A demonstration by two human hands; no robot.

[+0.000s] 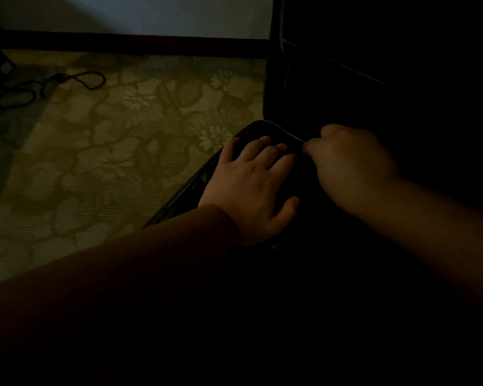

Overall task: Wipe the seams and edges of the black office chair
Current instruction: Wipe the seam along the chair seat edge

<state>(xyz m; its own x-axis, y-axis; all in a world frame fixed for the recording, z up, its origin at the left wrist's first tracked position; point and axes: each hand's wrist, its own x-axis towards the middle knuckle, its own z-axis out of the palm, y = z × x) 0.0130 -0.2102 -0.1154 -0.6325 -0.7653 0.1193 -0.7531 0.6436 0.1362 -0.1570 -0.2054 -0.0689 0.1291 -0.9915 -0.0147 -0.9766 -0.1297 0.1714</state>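
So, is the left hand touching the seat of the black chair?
Touching. The head view shows the left hand lying flat, fingers spread, on the corner of the chair seat, with no gap visible under the fingers.

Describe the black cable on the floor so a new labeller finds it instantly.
Start at the patterned carpet left of the chair seat where both hands work. Follow it to the far left, near the dark baseboard. The black cable lies there in loose loops, the only thin dark line on the pale floral pattern.

Left arm in a long, dark reddish-brown sleeve [140, 263] ending at the wrist (exact shade hard to judge in the dim light), right forearm [418, 215] unsleeved, both hands bare, no rings or watch discernible.
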